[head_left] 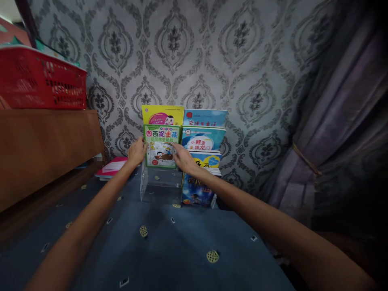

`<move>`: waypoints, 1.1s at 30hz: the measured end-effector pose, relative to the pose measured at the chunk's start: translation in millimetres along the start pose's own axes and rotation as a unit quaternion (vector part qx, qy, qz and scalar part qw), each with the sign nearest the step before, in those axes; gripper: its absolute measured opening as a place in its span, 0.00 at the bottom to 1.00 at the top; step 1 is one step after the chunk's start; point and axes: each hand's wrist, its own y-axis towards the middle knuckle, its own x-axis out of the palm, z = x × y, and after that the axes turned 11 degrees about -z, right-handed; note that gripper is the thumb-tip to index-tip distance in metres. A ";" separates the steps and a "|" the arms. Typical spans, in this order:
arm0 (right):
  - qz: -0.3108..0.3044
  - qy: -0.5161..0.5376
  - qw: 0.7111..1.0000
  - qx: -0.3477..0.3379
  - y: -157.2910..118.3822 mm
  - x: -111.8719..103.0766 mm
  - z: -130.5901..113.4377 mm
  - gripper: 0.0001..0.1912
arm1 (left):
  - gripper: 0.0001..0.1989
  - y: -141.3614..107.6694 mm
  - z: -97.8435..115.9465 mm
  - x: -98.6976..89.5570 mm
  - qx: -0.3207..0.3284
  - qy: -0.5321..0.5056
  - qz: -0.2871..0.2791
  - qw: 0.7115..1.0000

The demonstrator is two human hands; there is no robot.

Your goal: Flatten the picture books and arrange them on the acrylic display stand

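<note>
A green children's book [163,145] with a cartoon cover stands upright on a clear acrylic tiered rack [160,190]. My left hand [137,151] grips its left edge, fingers closed behind it. At the opposite edge my right hand [184,158] pinches the cover side. Behind the green book rises a yellow book [163,114]. The rack's right column carries a pale blue book [206,117], a teal book [204,139], a yellow-and-blue book [209,158] partly covered by my right hand, and a dark blue book [197,192] at the bottom.
A pink-covered book pile [113,166] lies left of the rack on the dark patterned cloth [169,250]. Further left, a red plastic basket [42,79] sits on a brown wooden cabinet [51,149]. Patterned wallpaper [174,40] backs everything; a tied curtain [303,169] hangs at right.
</note>
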 end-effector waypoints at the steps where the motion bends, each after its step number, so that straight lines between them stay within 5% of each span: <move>1: -0.002 -0.001 1.000 0.000 0.1 -0.4 -0.7 0.29 | 0.14 0.9 0.9 -0.7 -0.004 0.000 0.003 1.000; 33: 0.019 0.025 0.999 0.000 8.3 10.7 8.6 0.28 | 0.22 29.4 -14.5 5.8 -0.006 -0.055 -0.012 0.998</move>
